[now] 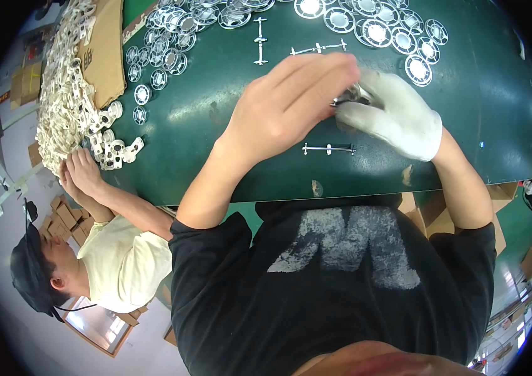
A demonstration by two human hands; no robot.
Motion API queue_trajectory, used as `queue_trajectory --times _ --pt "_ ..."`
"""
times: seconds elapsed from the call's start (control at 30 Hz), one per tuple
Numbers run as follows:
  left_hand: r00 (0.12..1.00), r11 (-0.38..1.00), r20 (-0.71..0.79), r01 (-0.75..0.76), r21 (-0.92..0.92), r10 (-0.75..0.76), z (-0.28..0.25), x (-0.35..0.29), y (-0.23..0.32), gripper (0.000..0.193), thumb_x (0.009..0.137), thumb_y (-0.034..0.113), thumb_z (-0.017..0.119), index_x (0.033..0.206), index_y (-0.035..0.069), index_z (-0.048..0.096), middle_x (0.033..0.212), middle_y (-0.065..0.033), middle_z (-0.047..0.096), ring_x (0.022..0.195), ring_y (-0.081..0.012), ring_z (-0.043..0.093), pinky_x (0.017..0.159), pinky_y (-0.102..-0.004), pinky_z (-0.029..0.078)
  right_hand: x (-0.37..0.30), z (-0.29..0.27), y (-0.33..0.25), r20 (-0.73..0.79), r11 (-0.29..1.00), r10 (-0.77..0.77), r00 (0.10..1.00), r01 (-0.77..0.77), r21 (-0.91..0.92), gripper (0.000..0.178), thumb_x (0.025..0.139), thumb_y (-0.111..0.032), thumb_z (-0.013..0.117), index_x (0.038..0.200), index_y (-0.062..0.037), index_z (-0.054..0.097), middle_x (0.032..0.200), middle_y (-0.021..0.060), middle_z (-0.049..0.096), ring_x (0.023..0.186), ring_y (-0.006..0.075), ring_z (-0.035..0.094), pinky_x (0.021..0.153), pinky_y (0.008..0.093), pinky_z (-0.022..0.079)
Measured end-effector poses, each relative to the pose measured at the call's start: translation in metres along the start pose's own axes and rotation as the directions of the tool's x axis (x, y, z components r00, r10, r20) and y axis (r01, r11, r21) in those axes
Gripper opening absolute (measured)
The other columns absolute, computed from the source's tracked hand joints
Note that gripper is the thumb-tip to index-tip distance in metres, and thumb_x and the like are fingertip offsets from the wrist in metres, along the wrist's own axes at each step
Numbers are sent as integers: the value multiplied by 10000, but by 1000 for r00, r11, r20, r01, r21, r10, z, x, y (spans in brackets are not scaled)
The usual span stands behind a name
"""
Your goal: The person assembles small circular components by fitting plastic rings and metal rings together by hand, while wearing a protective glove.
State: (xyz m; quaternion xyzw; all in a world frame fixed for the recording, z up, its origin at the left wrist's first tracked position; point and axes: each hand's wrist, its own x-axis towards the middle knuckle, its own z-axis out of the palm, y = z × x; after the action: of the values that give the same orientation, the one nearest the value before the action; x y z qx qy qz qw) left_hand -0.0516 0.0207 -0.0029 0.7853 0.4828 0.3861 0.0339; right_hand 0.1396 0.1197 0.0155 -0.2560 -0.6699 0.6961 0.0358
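Observation:
My bare left hand (288,103) and my right hand (397,116), in a white glove, meet above the green table. Between their fingertips is a small shiny metal part (348,97), mostly hidden, so its kind does not show. The left fingers bend over it from above, while the gloved thumb and fingers pinch it from the right. A thin silver rod with small crosspieces (328,149) lies just below my hands. Two similar pieces, one upright silver rod (260,41) and one slanted silver rod (318,48), lie beyond my left hand.
Chrome wheel-shaped discs (375,31) are spread at the far right, and more chrome discs (168,44) at the far left. A heap of white plastic parts (62,119) beside a cardboard sheet (104,56) covers the left end, where a co-worker's hands (83,172) rest.

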Motion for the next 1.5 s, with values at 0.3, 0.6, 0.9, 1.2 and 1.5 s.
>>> queue_trajectory --times 0.3,0.6,0.9,1.2,1.5 --pt "960 803 69 266 -533 -272 11 -1 7 378 827 57 769 1191 -9 689 1246 -164 699 1079 -268 696 902 -341 554 -2 15 16 -181 821 -230 956 91 -564 272 932 -435 685 1061 -199 724 802 82 717 791 300 719 695 407 560" --pt "949 769 123 307 -560 -290 5 4 1 251 865 56 741 1104 -23 729 1183 -174 729 1090 -250 702 930 -342 556 0 25 22 -213 674 -405 889 133 -726 246 924 -379 670 1073 -187 708 743 88 696 730 307 714 640 425 569" --pt "471 387 203 855 -346 -859 -78 50 -102 301 1045 251 585 1148 -9 696 970 -84 714 842 -141 659 739 -283 529 3 28 18 -357 889 -255 899 73 -451 424 906 -218 730 1282 -49 631 826 45 679 667 127 631 689 289 527" --pt "483 -15 -313 524 851 -818 -158 38 -193 423 1007 176 604 1393 21 531 1011 -109 707 857 -169 694 726 -289 569 4 13 24 -320 784 -262 911 7 -621 274 951 -246 650 1156 -71 699 1036 127 747 954 291 718 859 374 545" --pt "569 143 -564 769 623 -599 -200 -100 -258 394 943 331 654 1141 -10 641 1024 -223 739 998 -427 694 893 -486 537 3 19 13 -229 740 -384 894 151 -655 234 948 -239 634 1096 -72 703 959 115 751 906 281 722 811 368 566"
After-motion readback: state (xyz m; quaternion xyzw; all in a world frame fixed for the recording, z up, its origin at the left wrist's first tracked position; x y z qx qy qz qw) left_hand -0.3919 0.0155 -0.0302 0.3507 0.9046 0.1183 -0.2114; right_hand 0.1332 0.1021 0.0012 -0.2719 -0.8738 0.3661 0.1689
